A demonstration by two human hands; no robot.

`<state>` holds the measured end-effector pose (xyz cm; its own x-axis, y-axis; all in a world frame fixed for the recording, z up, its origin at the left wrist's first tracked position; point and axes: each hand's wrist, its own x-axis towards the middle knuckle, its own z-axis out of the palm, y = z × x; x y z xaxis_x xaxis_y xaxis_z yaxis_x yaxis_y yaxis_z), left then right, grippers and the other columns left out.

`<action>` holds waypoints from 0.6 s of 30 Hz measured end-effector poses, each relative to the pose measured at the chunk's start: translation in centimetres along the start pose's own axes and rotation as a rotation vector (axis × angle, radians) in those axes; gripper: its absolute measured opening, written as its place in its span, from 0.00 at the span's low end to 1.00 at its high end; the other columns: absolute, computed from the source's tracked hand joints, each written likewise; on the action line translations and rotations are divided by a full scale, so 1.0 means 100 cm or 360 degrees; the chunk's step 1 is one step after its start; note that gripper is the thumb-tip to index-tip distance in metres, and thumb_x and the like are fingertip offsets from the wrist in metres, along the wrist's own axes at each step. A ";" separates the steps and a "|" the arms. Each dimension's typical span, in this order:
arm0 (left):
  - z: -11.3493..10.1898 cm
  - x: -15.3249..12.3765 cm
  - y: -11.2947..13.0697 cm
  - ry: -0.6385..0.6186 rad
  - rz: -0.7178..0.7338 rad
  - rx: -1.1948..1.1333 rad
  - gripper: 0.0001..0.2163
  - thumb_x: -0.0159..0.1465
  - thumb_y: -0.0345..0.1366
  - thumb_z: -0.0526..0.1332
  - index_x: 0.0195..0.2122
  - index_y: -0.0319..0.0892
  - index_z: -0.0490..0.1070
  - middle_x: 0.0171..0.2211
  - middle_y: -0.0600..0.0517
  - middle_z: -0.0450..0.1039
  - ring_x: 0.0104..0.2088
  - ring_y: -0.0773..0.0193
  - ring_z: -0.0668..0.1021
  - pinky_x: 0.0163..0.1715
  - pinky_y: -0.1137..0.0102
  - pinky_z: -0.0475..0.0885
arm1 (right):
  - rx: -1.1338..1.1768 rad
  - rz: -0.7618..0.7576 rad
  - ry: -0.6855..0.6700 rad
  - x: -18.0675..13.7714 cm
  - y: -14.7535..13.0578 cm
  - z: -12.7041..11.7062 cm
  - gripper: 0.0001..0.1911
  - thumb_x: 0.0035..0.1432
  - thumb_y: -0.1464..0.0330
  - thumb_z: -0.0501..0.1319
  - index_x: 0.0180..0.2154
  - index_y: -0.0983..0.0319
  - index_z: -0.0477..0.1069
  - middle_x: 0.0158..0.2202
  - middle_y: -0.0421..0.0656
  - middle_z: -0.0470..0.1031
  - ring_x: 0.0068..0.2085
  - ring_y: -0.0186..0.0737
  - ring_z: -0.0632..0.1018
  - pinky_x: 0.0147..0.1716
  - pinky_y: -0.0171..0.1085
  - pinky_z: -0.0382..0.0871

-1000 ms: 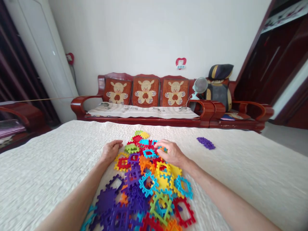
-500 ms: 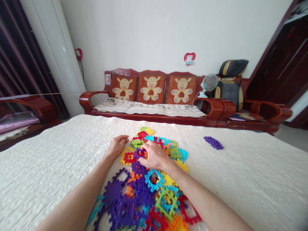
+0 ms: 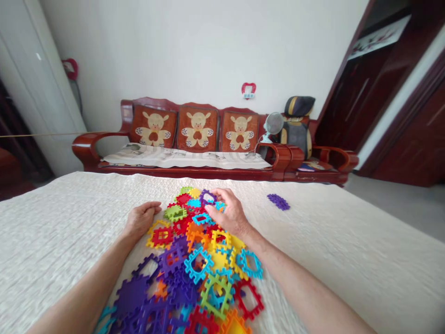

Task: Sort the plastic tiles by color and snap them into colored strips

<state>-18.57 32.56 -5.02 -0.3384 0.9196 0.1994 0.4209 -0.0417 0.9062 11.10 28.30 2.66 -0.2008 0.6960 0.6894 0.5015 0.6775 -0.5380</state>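
A heap of flat, toothed plastic tiles point(image 3: 194, 264) in purple, red, yellow, blue, green and orange lies on a cream quilted cover point(image 3: 347, 250) in front of me. My right hand point(image 3: 231, 215) is over the far end of the heap, fingers pinched on a purple square tile point(image 3: 207, 198) held just above the pile. My left hand point(image 3: 141, 220) rests on the cover at the heap's left edge, fingers loosely curled, next to a green tile point(image 3: 174, 213) and a yellow-and-red one.
A separate purple piece point(image 3: 278, 202) lies alone on the cover to the right. Behind the cover stands a red wooden sofa point(image 3: 194, 148) with bear cushions, a small fan point(image 3: 273, 125) and a bag on its right end. Dark wooden doors are at the right.
My right hand reached left into the middle of the heap, then moved to its far end with a purple tile pinched in its fingers. My left hand stayed in place.
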 end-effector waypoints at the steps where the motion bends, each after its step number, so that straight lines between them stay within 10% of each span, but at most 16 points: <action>1: 0.000 0.001 -0.002 -0.0009 0.0003 0.0018 0.17 0.49 0.38 0.54 0.38 0.42 0.75 0.31 0.50 0.79 0.33 0.61 0.79 0.36 0.70 0.73 | -0.0075 0.0061 0.0066 -0.004 0.016 -0.019 0.19 0.49 0.65 0.61 0.45 0.59 0.66 0.42 0.44 0.70 0.41 0.39 0.72 0.44 0.40 0.67; 9: -0.001 0.007 -0.010 -0.0049 -0.0014 0.0089 0.17 0.51 0.37 0.55 0.40 0.42 0.74 0.33 0.50 0.79 0.36 0.61 0.79 0.39 0.69 0.73 | -0.0969 0.0888 0.0501 -0.071 0.153 -0.155 0.25 0.48 0.59 0.59 0.47 0.63 0.67 0.44 0.49 0.69 0.44 0.44 0.72 0.48 0.41 0.65; 18: -0.003 0.012 -0.018 -0.0067 0.0013 0.0142 0.16 0.52 0.36 0.56 0.41 0.43 0.74 0.33 0.52 0.79 0.37 0.61 0.78 0.40 0.70 0.72 | -0.1246 0.1025 0.0265 -0.071 0.169 -0.152 0.24 0.54 0.59 0.56 0.50 0.63 0.65 0.47 0.49 0.67 0.48 0.45 0.70 0.48 0.40 0.62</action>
<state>-19.99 33.58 -6.25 -0.2997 0.9351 0.1889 0.4973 -0.0158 0.8675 33.82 31.16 -3.98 0.3902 0.7903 0.4724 0.8929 -0.1995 -0.4036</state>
